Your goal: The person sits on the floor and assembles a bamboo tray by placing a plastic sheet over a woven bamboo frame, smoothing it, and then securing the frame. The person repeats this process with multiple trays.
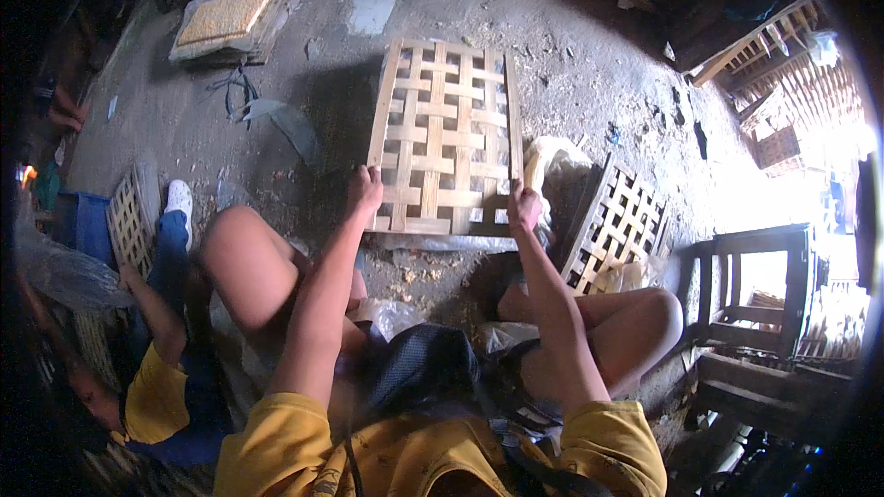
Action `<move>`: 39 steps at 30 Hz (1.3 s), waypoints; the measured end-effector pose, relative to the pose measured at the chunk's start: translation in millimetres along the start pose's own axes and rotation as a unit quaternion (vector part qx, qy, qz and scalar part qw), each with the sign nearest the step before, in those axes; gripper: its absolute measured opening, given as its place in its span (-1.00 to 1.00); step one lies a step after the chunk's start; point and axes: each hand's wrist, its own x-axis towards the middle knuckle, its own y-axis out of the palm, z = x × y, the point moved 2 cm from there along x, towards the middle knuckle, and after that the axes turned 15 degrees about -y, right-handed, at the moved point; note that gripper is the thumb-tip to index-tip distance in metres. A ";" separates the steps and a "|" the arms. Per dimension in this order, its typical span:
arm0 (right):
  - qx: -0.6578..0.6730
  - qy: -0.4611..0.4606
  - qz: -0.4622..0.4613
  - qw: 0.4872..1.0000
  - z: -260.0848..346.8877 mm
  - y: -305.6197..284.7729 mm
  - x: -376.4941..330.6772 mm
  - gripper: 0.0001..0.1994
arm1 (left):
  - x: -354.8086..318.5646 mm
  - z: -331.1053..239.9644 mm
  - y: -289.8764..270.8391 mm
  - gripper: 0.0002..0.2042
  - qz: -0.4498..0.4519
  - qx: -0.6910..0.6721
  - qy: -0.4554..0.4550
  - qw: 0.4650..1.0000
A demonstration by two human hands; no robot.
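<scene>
Out in front of my knees I hold a rectangular panel [435, 143] of woven pale bamboo strips with square gaps. My left hand [366, 190] is closed round its left edge near the close corner. On the opposite edge, at about the same height, my right hand [525, 205] grips it too. The panel looks tilted, its far end away from me. A whitish sheet [447, 243] shows just under its near edge. Beside my right hand lies a crumpled clear plastic bag [557, 166], and another woven panel [619, 225] rests beyond it.
At my left a co-worker's yellow sleeve [158, 396] and arm are close, near another woven panel [129, 221]. A plastic-covered stack [226, 20] lies at the far left. Loose plastic film [287, 133] is on the littered floor. A dark wooden stool [757, 244] stands right.
</scene>
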 end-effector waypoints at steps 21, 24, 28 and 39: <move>0.002 -0.015 -0.050 0.999 -27.4 18.2 11.3 -0.46 | 32.4 29.0 62.4 -0.29 0.042 0.115 -0.050 0.991; -0.011 -0.009 -0.046 0.999 -9.6 18.9 5.7 -0.48 | 19.2 30.9 46.6 -0.34 -0.026 0.059 0.012 0.998; -0.070 0.001 -0.047 0.996 -15.7 5.1 6.2 -0.56 | -23.5 -19.2 34.2 -0.33 0.011 0.159 -0.010 0.987; -0.148 -0.212 0.002 0.966 7.9 17.4 -17.2 -0.35 | -51.2 -19.5 18.2 -0.06 0.042 0.282 0.221 0.933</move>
